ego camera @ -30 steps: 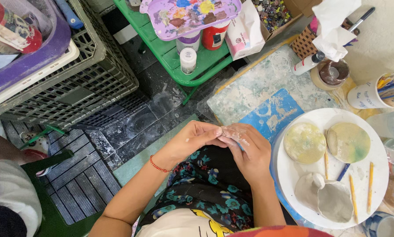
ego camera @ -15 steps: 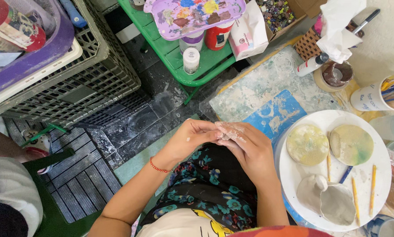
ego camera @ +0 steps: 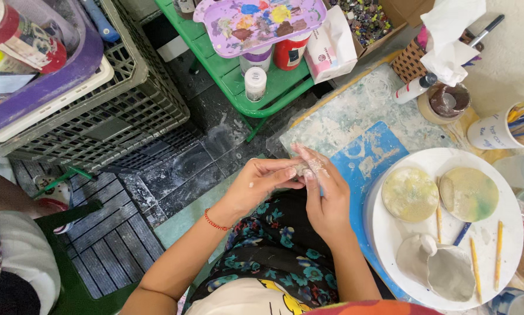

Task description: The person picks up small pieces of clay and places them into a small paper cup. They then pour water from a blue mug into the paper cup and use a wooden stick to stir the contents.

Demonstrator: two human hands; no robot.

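My left hand (ego camera: 263,182) and my right hand (ego camera: 325,192) meet over my lap, at the near edge of the work board. Between their fingertips sits a small grey lump of clay (ego camera: 301,170), mostly hidden by the fingers. A red bead bracelet (ego camera: 214,221) circles my left wrist. To the right lies a round white board (ego camera: 510,192) bearing two flat clay discs (ego camera: 410,193) (ego camera: 469,194), a hollow grey clay piece (ego camera: 440,269) and several thin wooden tools (ego camera: 498,254).
A blue mat (ego camera: 370,156) lies under the white board. A green stool (ego camera: 273,81) holds a purple paint palette (ego camera: 257,20) and paint bottles. A grey crate (ego camera: 110,116) stands at left. Another person's leg (ego camera: 8,195) shows at far left. Cups with brushes (ego camera: 504,125) sit at right.
Both hands have stayed together on the clay lump; the fingers shifted a little, with the right fingertips now pressing over the piece.
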